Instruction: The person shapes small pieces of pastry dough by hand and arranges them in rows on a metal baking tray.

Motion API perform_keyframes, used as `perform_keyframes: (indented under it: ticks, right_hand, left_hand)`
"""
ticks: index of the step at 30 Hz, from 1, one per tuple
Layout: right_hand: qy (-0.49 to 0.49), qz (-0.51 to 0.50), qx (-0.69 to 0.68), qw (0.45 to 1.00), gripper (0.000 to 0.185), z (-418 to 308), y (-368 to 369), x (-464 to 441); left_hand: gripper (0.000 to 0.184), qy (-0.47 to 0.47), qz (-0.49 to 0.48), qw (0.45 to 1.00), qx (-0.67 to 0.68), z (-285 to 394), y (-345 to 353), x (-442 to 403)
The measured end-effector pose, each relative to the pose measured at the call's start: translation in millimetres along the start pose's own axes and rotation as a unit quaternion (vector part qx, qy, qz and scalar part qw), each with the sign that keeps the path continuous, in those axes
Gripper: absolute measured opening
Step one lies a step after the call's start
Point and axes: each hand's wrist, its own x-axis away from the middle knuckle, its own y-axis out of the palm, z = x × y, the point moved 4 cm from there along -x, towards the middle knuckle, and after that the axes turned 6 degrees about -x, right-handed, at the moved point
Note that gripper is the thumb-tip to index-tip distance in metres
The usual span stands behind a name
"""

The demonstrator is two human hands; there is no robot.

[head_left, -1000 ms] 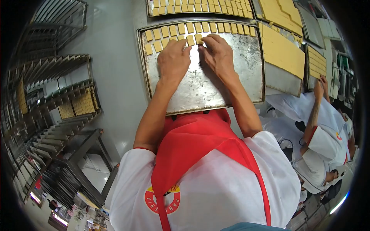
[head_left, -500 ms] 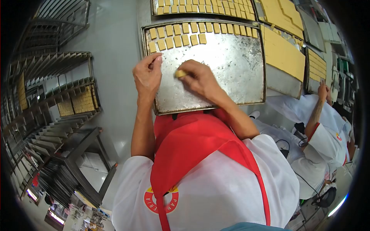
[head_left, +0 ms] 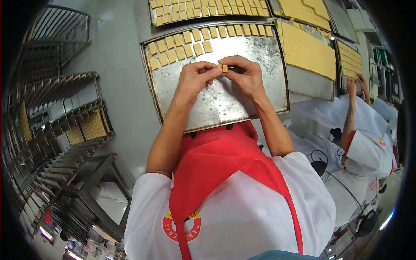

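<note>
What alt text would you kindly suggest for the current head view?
A person's left hand and right hand hold a small yellow piece between them, above a metal tray. Similar pieces lie in two rows along its far side.

It's a single head-worn cam, aimed forward and pretty steeply down, super wide fisheye with black creeping round the edges. The wearer's red apron [head_left: 225,158] sits really close in the lower middle, the metal tray [head_left: 273,60] is upper centre, and a rack [head_left: 65,82] and co-worker [head_left: 368,149] bend in at frame left and right.
</note>
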Motion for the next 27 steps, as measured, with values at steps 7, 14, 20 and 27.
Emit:
perform_keyframes:
  ticks: [7,14,20,27]
  right_hand:
    - [-0.129,0.091,0.16,0.974,0.03,-14.5,-20.6,-23.0]
    - [-0.179,0.002,0.361,0.915,0.023,-8.5,-26.1,-40.9]
    - [-0.216,0.019,0.36,0.907,0.017,-6.6,-18.4,-49.2]
    - [-0.235,0.024,0.374,0.897,0.021,-4.9,-12.9,-54.8]
  left_hand:
    - [0.014,0.236,0.192,0.875,-0.376,37.9,13.9,-7.1]
    - [0.011,0.28,0.238,0.732,-0.574,14.8,32.9,-25.7]
    - [0.013,0.275,0.251,0.739,-0.561,13.9,29.5,-31.9]
    - [0.012,0.274,0.26,0.738,-0.559,14.8,26.4,-38.2]
